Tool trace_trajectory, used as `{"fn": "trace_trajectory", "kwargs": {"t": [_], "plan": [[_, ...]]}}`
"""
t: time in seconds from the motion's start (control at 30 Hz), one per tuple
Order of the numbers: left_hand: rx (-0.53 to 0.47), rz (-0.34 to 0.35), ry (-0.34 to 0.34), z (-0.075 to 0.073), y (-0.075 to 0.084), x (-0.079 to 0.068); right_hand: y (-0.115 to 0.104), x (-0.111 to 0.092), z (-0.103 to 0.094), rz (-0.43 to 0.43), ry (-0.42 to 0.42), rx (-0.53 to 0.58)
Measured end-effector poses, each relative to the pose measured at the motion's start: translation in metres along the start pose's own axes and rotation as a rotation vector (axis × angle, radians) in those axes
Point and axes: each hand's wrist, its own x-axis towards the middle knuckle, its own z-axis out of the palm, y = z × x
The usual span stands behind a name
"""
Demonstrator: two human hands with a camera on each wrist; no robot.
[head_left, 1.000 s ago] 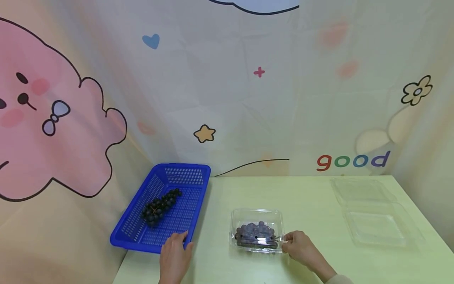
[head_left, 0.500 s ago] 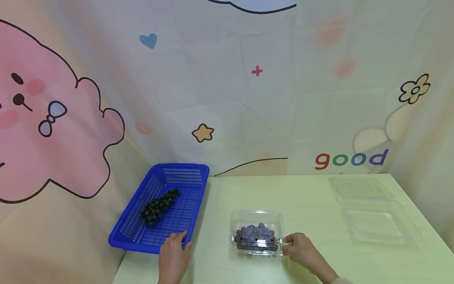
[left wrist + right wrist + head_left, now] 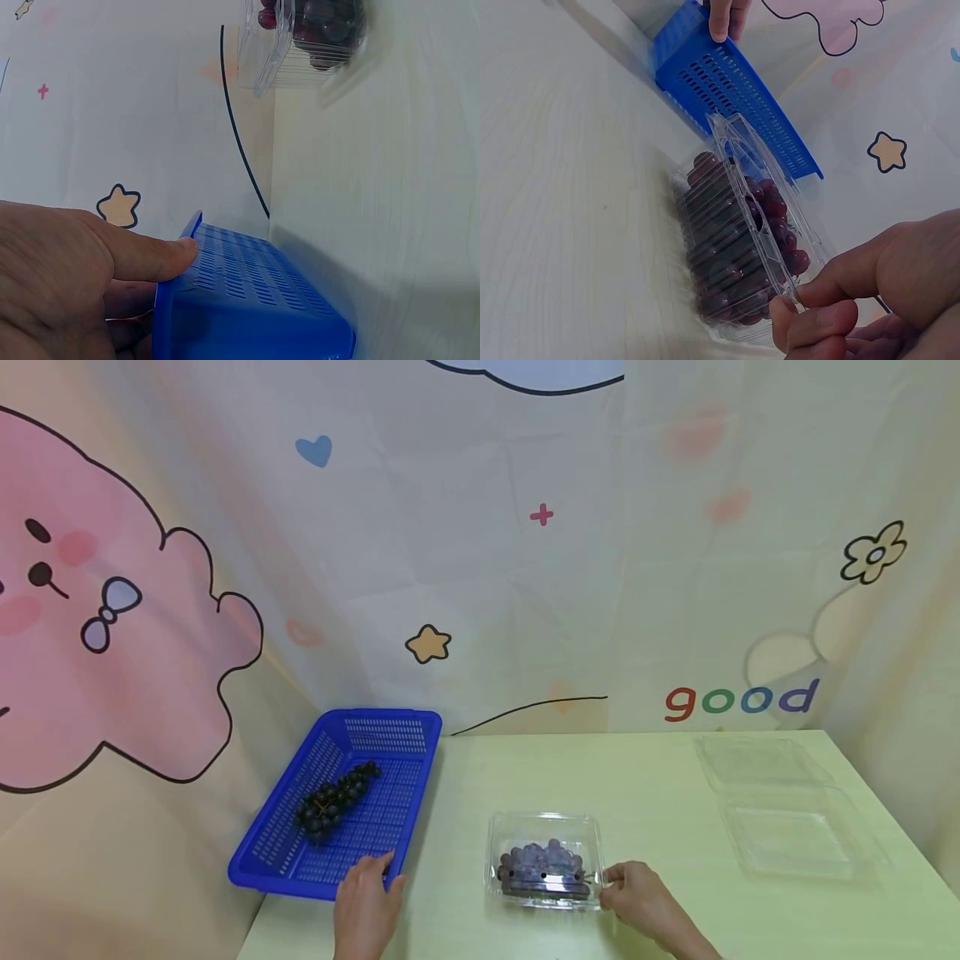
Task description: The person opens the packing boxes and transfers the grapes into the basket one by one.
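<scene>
A clear plastic clamshell box (image 3: 543, 827) with a bunch of dark grapes (image 3: 727, 232) inside sits on the table, its lid over the fruit. My right hand (image 3: 637, 897) pinches the rim at its near right corner between thumb and fingers. To the left, my left hand (image 3: 367, 906) grips the near right corner of a blue perforated basket (image 3: 420, 802), thumb outside and fingers over the rim in the left wrist view. Another bunch of black grapes (image 3: 333, 802) lies along the left side of that basket.
An opened clear clamshell box (image 3: 795, 835) lies flat at the right of the pale table (image 3: 645, 777). A printed curtain (image 3: 510, 577) hangs right behind the table and along its left side.
The right hand and the clamshell box of grapes have shifted slightly toward the table's near edge. The left hand stays on the basket's rim.
</scene>
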Motion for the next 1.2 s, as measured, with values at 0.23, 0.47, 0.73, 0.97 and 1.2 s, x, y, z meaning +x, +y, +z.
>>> {"fn": "trace_trajectory", "kwargs": {"t": [0.23,0.47,0.73,0.97,1.2], "plan": [[0.006,0.002,0.0,0.0007,0.0002,0.0008,0.0019,-0.0025,-0.0007,0.009,-0.005,0.011],[0.01,-0.011,-0.006,0.0013,0.0003,0.0014,0.0052,-0.0028,-0.0017,-0.015,-0.027,-0.008],[0.011,0.009,0.009,0.0008,-0.0011,-0.0009,0.0053,-0.0053,0.0009,-0.006,-0.021,-0.035],[0.018,-0.029,-0.056,-0.0006,-0.0011,0.0031,0.005,-0.0057,-0.0002,0.015,-0.029,-0.023],[-0.048,-0.055,-0.044,-0.0011,0.0005,0.004,0.009,-0.0053,-0.0058,-0.072,-0.103,0.026]]}}
